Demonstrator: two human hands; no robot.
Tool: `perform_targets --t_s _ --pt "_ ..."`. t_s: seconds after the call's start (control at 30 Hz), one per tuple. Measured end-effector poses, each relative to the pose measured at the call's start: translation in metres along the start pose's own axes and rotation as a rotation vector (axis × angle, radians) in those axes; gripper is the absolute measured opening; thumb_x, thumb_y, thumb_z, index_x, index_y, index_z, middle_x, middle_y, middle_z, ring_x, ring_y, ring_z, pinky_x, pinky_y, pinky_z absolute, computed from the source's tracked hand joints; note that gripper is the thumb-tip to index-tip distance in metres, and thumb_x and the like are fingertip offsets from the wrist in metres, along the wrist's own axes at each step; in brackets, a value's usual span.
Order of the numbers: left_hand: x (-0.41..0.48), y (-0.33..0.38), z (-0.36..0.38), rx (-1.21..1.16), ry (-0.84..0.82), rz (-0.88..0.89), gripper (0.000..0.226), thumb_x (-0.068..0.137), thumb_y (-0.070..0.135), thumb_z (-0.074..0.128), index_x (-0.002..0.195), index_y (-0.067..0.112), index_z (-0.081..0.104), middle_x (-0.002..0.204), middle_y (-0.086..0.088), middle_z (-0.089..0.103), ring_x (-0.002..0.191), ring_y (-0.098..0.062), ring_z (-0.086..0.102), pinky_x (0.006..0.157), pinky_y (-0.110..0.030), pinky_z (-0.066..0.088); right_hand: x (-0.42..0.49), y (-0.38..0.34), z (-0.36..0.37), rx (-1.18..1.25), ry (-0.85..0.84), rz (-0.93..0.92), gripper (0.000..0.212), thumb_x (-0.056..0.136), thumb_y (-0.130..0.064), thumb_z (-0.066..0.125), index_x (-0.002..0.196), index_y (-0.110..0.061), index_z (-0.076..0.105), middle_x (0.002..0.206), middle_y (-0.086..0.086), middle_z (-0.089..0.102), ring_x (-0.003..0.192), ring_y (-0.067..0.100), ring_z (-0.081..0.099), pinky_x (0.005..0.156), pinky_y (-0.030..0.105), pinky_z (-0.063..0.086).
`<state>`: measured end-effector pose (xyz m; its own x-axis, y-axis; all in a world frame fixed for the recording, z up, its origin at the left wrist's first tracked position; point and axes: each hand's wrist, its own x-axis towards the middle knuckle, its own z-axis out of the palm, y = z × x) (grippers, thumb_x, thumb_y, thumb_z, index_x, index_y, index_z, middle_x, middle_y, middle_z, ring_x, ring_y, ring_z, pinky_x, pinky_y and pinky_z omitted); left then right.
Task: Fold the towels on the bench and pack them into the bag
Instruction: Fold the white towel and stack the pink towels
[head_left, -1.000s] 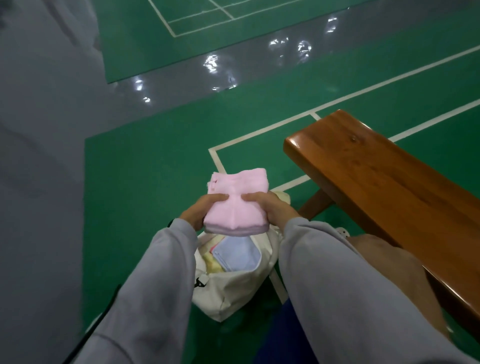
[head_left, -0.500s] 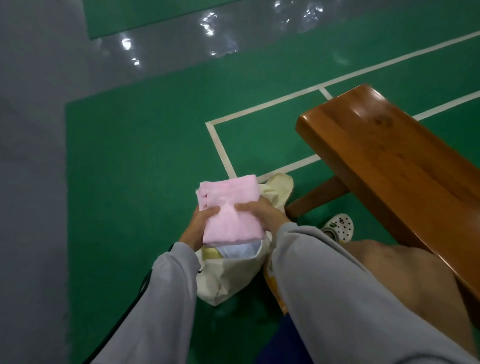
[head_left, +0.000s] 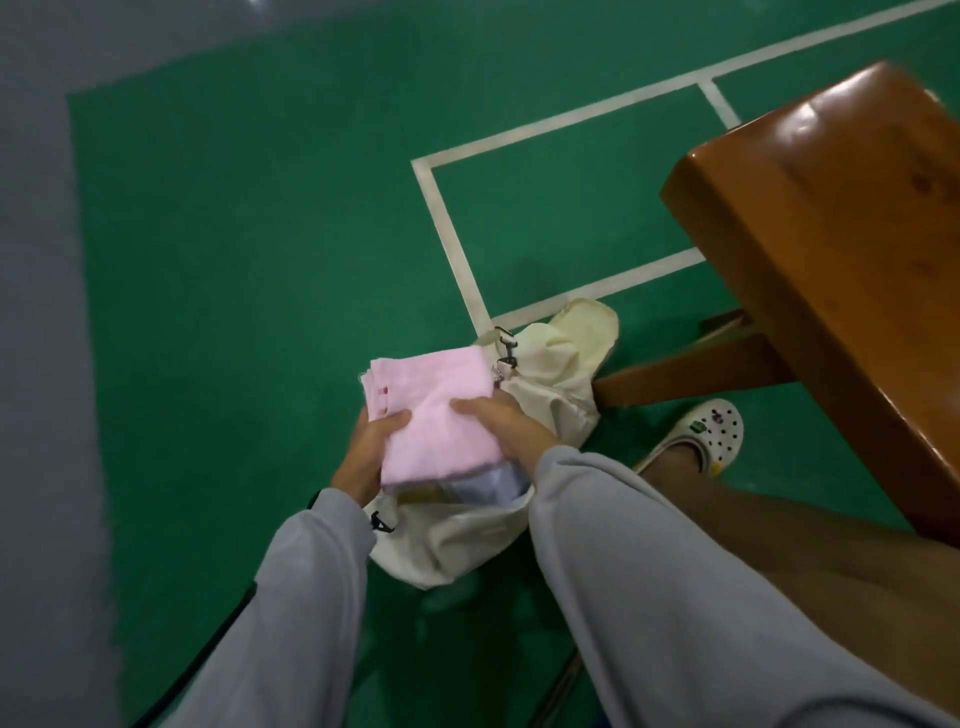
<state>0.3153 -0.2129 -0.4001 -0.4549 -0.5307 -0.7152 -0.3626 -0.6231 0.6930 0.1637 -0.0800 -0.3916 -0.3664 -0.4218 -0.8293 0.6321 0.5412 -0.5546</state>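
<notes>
Both hands hold the folded towel: the left hand (head_left: 366, 452) grips its left edge with the thumb on top and the fingers underneath; the right hand (head_left: 506, 423) is curled over the right edge, clasping it from above. The pink towel (head_left: 436, 415) sits between them as a flat, thick rectangle, tilted so its near end dips towards the person; that end now lies right at the mouth of the cream bag (head_left: 457, 540), which slumps on the green floor (head_left: 234, 286) beside the end of the wooden table (head_left: 831, 234).

A second ago the towel was held clear above the bag, with much of the open mouth showing below it; since then it has come down and now covers most of the opening, so only a strip of a pale blue towel (head_left: 483, 486) inside the bag peeks out under its near edge. Whether the pink towel already touches that blue one cannot be told.

Folding of this piece looks finished, and packing is the step in hand; what seems left is to slide it down on top of the blue one and let go. No towels show on the visible part of the table, so this may be among the last; a pale shoe (head_left: 706, 431) rests just beside the bag.
</notes>
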Motion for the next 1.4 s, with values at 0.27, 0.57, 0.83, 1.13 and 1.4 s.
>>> perform_targets --t_s 0.27,0.57,0.83,1.13,1.4 --pt "0.016 -0.031 0.0 0.071 0.074 -0.11 0.069 0.071 0.016 0.079 0.136 0.026 0.058 0.126 -0.009 0.071 0.111 -0.032 0.069 0.092 -0.049 0.058 0.034 0.04 -0.022 0.022 -0.114 0.105 0.039 0.083 -0.032 0.08 0.117 -0.02 0.064 0.115 0.002 0.071 0.106 0.017 0.066 0.084 0.023 0.052" --pt "0.018 -0.02 0.027 0.082 0.121 -0.13 0.038 0.086 0.004 0.071 0.114 0.024 0.058 0.111 -0.005 0.07 0.104 -0.028 0.068 0.093 -0.046 0.055 0.056 0.038 -0.04 -0.967 0.312 -0.199 0.06 0.099 -0.017 0.044 0.155 -0.009 0.026 0.159 0.02 0.032 0.146 0.037 0.033 0.12 0.043 0.027" --pt "0.023 -0.013 0.031 0.159 0.079 -0.265 0.065 0.061 0.028 0.083 0.124 0.028 0.066 0.114 -0.005 0.075 0.103 -0.032 0.071 0.089 -0.047 0.059 0.041 0.042 -0.041 -1.36 0.483 -0.446 0.072 0.106 -0.02 0.042 0.161 -0.008 -0.003 0.156 0.026 0.031 0.136 0.036 0.048 0.107 0.044 0.047" --pt "0.006 0.011 0.053 0.322 -0.225 -0.676 0.022 0.082 0.027 0.066 0.086 0.006 0.073 0.086 -0.019 0.072 0.076 -0.033 0.072 0.074 -0.036 0.055 0.044 0.008 -0.05 -1.164 0.487 -0.189 0.051 0.11 -0.036 0.028 0.159 -0.024 0.027 0.142 0.014 0.055 0.127 0.032 0.055 0.097 0.033 0.043" --pt "-0.012 0.005 0.064 0.276 -0.323 -0.78 0.043 0.086 0.027 0.067 0.117 -0.002 0.069 0.109 -0.029 0.071 0.091 -0.039 0.073 0.075 -0.039 0.059 0.037 -0.028 -0.073 -1.802 0.448 -0.184 0.034 0.101 -0.018 0.054 0.135 -0.016 0.057 0.1 0.001 0.069 0.09 0.018 0.07 0.068 0.031 0.055"
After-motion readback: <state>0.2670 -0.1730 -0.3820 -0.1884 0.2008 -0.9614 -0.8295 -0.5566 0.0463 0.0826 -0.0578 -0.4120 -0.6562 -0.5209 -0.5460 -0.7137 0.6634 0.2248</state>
